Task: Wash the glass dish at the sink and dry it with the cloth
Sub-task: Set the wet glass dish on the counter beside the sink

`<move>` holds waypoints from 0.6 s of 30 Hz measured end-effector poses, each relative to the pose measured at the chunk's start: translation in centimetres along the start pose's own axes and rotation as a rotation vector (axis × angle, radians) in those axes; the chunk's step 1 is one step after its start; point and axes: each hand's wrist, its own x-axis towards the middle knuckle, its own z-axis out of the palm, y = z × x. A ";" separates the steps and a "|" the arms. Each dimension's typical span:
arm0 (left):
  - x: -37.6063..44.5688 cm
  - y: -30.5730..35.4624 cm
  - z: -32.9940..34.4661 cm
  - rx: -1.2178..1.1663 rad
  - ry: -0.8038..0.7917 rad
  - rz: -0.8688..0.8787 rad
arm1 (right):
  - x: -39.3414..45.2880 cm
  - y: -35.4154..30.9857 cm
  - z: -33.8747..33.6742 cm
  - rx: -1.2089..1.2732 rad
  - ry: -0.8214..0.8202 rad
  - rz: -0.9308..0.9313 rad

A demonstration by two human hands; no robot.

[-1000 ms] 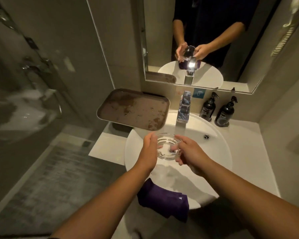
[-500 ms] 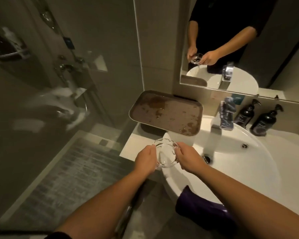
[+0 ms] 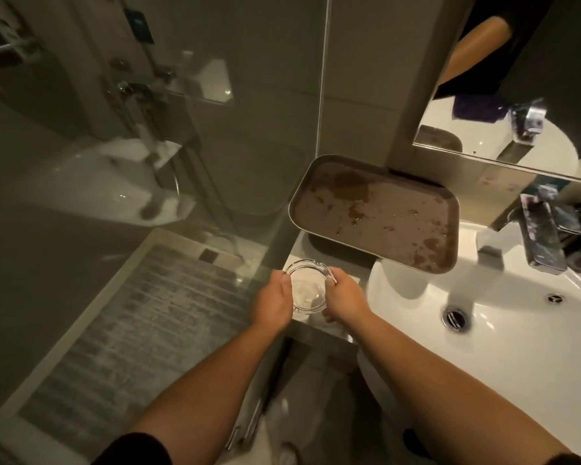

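Holding the glass dish [image 3: 307, 285] from both sides, we see in the head view our left hand [image 3: 273, 302] and right hand [image 3: 344, 298], each grip clamped on its rim. The dish sits over the white bench [image 3: 316, 322] corner, left of the sink [image 3: 517, 330] and just in front of the stained brown tray [image 3: 376, 213]. The tap [image 3: 544, 236] stands right of the tray.

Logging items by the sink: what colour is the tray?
Brown, with darker wet blotches; the head view shows it.
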 end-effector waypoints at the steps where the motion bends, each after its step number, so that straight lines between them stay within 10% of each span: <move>1: 0.4 -0.4 0.2 0.043 -0.011 0.003 | 0.5 0.3 0.4 -0.016 0.000 0.017; 18: 3.4 -0.9 2.4 0.415 -0.119 0.021 | 4.2 3.3 2.3 -0.217 -0.018 0.048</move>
